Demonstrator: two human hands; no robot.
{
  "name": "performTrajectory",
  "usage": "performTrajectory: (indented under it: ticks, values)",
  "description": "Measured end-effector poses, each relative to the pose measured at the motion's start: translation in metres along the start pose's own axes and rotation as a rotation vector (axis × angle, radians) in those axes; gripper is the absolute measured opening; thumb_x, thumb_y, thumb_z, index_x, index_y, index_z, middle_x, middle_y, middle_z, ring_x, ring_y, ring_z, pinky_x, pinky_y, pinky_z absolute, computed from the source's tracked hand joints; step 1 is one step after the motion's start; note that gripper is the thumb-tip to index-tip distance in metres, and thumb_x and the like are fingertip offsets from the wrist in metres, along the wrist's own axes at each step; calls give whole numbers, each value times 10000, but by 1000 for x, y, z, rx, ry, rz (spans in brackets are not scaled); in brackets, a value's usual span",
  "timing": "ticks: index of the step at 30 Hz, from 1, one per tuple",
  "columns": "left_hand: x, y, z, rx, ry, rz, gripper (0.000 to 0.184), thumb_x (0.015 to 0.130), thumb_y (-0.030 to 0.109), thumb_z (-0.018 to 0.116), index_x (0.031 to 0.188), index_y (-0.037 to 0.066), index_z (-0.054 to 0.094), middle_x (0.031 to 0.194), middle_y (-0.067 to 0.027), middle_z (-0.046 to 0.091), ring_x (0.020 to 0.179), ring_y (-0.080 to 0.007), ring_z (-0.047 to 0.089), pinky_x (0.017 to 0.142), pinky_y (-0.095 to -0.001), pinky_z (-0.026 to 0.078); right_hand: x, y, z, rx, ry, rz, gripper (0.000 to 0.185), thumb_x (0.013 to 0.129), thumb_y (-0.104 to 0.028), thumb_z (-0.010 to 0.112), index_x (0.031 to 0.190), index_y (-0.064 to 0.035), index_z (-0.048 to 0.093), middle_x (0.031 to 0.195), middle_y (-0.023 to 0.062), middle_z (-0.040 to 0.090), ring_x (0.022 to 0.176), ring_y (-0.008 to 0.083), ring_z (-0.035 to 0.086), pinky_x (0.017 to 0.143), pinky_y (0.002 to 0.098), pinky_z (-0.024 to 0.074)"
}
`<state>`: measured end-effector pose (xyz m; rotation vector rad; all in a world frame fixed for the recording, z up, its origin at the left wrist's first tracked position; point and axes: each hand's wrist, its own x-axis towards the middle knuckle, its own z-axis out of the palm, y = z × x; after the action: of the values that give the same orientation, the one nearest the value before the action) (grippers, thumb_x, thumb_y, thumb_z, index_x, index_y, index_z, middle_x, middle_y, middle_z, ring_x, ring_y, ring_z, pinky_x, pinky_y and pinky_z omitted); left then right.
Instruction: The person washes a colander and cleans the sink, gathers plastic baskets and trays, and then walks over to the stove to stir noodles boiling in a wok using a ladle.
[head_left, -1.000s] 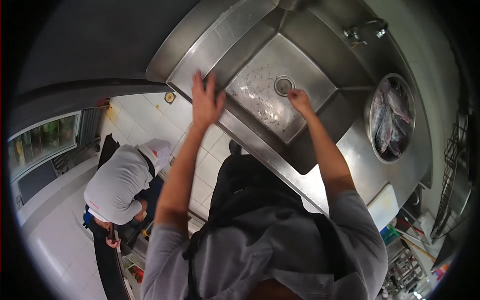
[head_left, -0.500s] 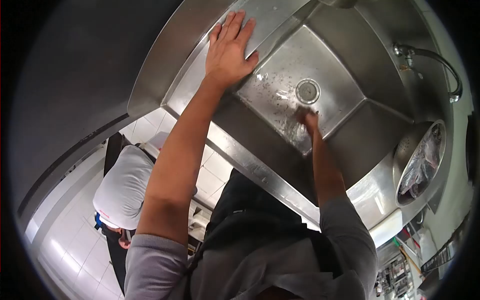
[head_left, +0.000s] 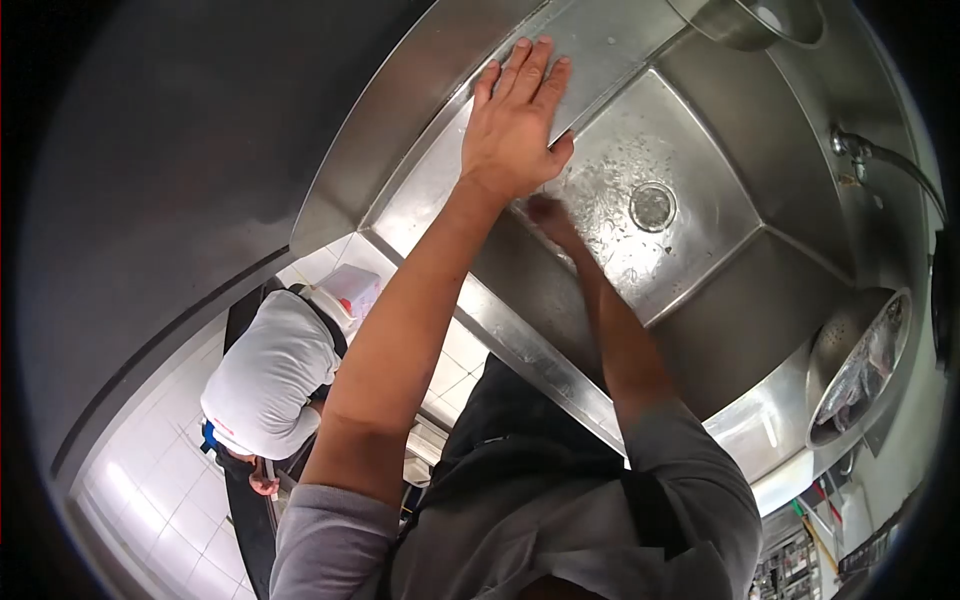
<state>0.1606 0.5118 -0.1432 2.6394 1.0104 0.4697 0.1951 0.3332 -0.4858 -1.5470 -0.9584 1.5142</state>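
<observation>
My left hand (head_left: 512, 135) lies flat on the metal rim (head_left: 590, 50) of a stainless steel sink, fingers stretched out and slightly spread. Down in the basin (head_left: 700, 165) is my right hand (head_left: 553, 220), smeared by motion, close to the near wall and below my left wrist. Whether its fingers hold anything cannot be made out. Small dark bits and wet streaks (head_left: 610, 195) cover the basin floor around the round drain (head_left: 653, 207).
A perforated metal colander (head_left: 832, 340) of silvery fish-like pieces (head_left: 862, 385) rests tilted on the right ledge. A faucet (head_left: 850, 145) is mounted at the back. Another metal bowl (head_left: 735, 25) stands at the far corner. A co-worker in a white shirt (head_left: 275, 370) bends over behind at left.
My right hand has swept from beside the drain to the near wall of the basin. My left hand stays on the rim. The view has shifted, showing more of the far bowl.
</observation>
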Motion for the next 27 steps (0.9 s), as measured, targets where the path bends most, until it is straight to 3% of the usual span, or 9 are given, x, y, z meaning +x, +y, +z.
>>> performTrajectory:
  ticks: [2,4,8,14,17,18,22,24,27]
  values:
    - [2,2,-1,-9,-2,-4,693,734,229,711,1377,101,485,1539,-94,319,1427,-271,277,1135,-485,223,6,8,7,-276,72,-291,284,824,-144,642,1056,21,649,1029,167,678,955,280,657,854,371,514]
    - [3,0,0,1,-5,7,699,732,227,715,1378,97,482,1541,-95,315,1428,-274,274,1135,-486,222,7,-15,-25,781,197,255,214,856,-154,604,1006,-13,661,992,112,679,905,228,660,795,354,536]
    - [1,1,0,19,-18,1,711,727,223,721,1382,92,477,1541,-97,312,1428,-279,269,1135,-486,222,-39,-13,-153,605,628,141,256,893,-167,644,1134,-85,615,978,14,646,826,129,621,695,324,545]
    - [2,4,-3,30,-10,1,710,725,220,724,1380,93,482,1533,-98,326,1423,-279,278,1128,-477,232,-37,-17,-24,473,-111,246,323,887,-149,625,1193,-48,603,1085,61,652,893,151,629,725,313,549]
    - [2,1,0,11,-7,21,709,725,221,723,1380,92,482,1530,-98,335,1420,-281,287,1123,-473,236,2,22,10,-6,75,-110,333,848,-158,632,1164,-53,628,1048,92,656,892,198,651,763,334,550]
    - [1,0,1,12,-11,20,712,724,220,724,1381,91,482,1529,-97,337,1419,-280,289,1122,-471,236,-5,-2,-11,636,217,141,259,884,-197,617,1088,-44,659,973,72,662,864,168,629,710,304,523]
    - [0,1,-1,11,-11,29,720,723,215,726,1386,89,477,1529,-97,340,1421,-276,289,1124,-463,230,-42,3,-160,313,668,-100,345,944,-235,599,1187,8,621,1065,31,665,900,100,594,751,261,483]
    - [2,2,-1,3,-2,33,723,724,212,724,1390,89,473,1531,-95,337,1424,-272,284,1126,-459,225,-96,-16,-215,354,698,155,260,939,-228,605,1098,-36,679,928,11,666,828,109,594,750,281,485]
    - [3,4,-3,6,-20,20,735,726,201,720,1404,93,458,1536,-86,332,1432,-267,269,1131,-451,216,-163,-6,-253,-247,519,703,321,872,-246,655,1064,11,670,791,93,653,727,158,625,666,315,521]
